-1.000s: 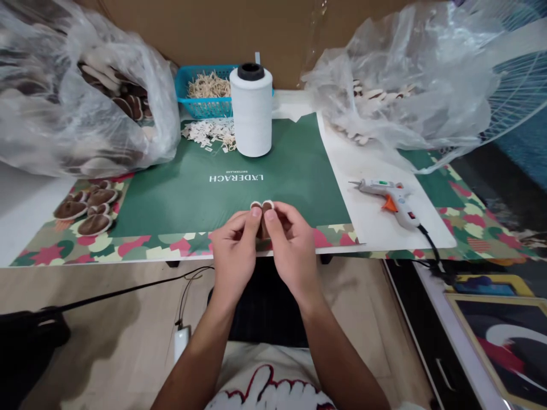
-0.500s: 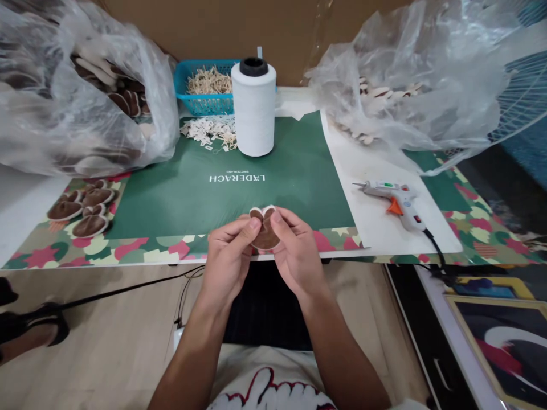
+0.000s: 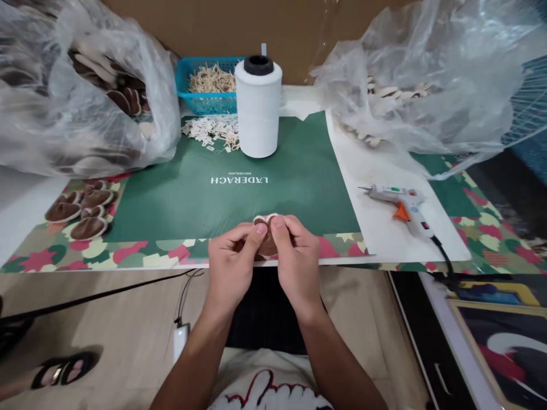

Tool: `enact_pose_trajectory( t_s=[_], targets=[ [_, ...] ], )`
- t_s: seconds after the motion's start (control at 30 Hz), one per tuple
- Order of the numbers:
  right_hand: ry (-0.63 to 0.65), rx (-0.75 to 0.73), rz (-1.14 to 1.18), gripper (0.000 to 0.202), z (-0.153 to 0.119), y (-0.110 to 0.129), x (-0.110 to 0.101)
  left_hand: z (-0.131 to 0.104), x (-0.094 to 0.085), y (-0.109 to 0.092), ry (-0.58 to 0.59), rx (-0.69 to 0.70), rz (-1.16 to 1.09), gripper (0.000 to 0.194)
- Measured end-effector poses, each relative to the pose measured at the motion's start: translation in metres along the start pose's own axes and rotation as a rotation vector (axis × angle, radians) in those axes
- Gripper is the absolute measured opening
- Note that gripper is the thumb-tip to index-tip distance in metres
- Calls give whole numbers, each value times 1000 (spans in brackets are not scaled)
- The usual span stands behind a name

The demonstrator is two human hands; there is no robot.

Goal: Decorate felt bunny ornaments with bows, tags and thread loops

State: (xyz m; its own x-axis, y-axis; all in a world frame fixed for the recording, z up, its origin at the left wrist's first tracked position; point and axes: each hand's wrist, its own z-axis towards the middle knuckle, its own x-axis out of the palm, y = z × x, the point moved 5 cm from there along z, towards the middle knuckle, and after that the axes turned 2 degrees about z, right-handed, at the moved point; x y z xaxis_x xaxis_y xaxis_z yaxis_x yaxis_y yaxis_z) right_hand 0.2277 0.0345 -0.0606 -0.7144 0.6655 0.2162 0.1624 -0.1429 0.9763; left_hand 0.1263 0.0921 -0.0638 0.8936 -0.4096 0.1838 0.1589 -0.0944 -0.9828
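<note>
Between my two hands is a brown felt piece [image 3: 268,246] with a pale edge and two rounded ears, held over the table's front edge. My left hand [image 3: 233,256] pinches its left ear between thumb and fingers. On the other side, my right hand [image 3: 297,256] grips the right ear the same way, thumb on top. Fingers cover much of the piece. Several similar brown eared pieces [image 3: 88,228] lie at the table's left. A white thread cone [image 3: 258,111] stands upright beyond my hands, and a glue gun [image 3: 399,204] rests to the right.
A blue basket [image 3: 205,103] holds thin pale sticks, with a heap of small white tags [image 3: 209,130] before it. Plastic bags of felt pieces stand at left [image 3: 160,102] and right [image 3: 461,85]. A cable [image 3: 444,253] runs off the right edge.
My thumbs have come closer together and cover more of the ears. The camera view has shifted slightly. At lower left, another person's sandalled foot has changed position.
</note>
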Motion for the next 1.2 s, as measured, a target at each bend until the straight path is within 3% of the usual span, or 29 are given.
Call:
enact_pose_trajectory(
  t_s=[0.1, 0.23, 0.33, 0.43, 0.77, 0.83, 1.03, 1.13, 1.2],
  targets=[
    [9, 248, 316, 29, 2, -13, 8, 1, 6, 10, -15, -51, -155, 21],
    [-10, 342, 442, 29, 9, -16, 12, 6, 10, 11, -8, -43, -190, 24],
    [-32, 288, 339, 30, 14, -15, 6, 9, 9, 8, 36, -65, -149, 37],
    [-48, 165, 139, 34, 16, -10, -2, 9, 6, 2, 89, -39, -74, 26],
    [67, -10, -99, 15, 9, 2, -4, 9, -11, -1, 6, -106, 15, 20],
    [83, 17, -44, 15, 9, 1, -3, 10, -10, -3, 9, -106, -1, 19],
    [197, 285, 412, 23, 11, -8, 15, 13, -1, -3, -26, -145, -269, 29],
    [183, 319, 415, 23, 13, -10, 17, 15, -3, 1, -46, -181, -281, 28],
    [151, 255, 319, 22, 14, -9, 13, 16, -7, 1, -39, -173, -209, 31]
  ],
)
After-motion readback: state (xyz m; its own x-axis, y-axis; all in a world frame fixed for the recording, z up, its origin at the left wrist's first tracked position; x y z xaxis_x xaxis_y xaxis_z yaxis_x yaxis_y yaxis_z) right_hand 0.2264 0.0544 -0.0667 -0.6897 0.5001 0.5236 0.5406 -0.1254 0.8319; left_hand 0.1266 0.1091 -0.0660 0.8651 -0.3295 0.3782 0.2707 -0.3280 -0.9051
